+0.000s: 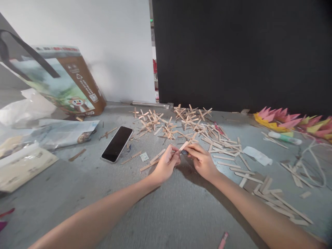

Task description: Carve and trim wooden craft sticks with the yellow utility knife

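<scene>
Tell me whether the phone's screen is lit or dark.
Dark: the phone lies face up on the table, its screen plain black with no icons showing.

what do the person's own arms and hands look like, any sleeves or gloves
The left forearm and right forearm are slim and bare as far as they show, without sleeves. The left hand and right hand wear no gloves. No watch or bracelet shows.
</scene>
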Tool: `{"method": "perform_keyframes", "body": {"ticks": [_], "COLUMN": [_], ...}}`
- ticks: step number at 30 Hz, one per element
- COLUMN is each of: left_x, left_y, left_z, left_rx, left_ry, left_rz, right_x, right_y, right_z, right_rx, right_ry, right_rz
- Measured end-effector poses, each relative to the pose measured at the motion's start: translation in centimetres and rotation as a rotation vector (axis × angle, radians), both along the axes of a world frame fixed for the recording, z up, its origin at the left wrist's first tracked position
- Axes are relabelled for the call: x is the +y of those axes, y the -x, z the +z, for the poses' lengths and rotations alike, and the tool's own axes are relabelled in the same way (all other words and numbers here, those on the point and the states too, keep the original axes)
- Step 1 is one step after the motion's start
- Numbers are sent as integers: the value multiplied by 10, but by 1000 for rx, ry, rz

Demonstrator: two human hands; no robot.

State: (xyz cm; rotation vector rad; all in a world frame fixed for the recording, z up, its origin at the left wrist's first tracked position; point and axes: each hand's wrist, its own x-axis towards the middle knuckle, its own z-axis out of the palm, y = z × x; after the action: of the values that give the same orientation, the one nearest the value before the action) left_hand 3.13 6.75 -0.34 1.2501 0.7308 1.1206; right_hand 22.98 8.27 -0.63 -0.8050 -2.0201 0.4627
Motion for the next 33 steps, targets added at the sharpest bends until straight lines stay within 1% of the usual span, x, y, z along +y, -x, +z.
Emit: {"method": "perform_keyframes", "body": {"ticks": [7, 15, 19, 24, 28, 31, 33], "left_x": [0, -2, -2, -1, -1, -1, -1], "left_y": [-1, 0, 0, 0, -1, -1, -1], "left_z": [0, 3, 2, 0, -2, -3, -3], "left_rx": [-18, -1, -15, -1, -14, -4, 1], "left_ry": [-18, -10, -35, -24, -31, -34, -44], "left_rz": [-36, -21, -47, -57, -35, 3, 1], "right_x": [1, 4, 3, 3, 5, 6, 5], "right_y": [-2, -3, -4, -4, -3, -3, -3], "right_z": [-3, 1, 1, -1, 1, 4, 5], "right_rx": [-5, -44, -50, -33, -10, -12, -15], "right_ry": [33, 4, 10, 40, 65, 70, 67], "right_rz": [18, -3, 10, 33, 53, 46, 38]}}
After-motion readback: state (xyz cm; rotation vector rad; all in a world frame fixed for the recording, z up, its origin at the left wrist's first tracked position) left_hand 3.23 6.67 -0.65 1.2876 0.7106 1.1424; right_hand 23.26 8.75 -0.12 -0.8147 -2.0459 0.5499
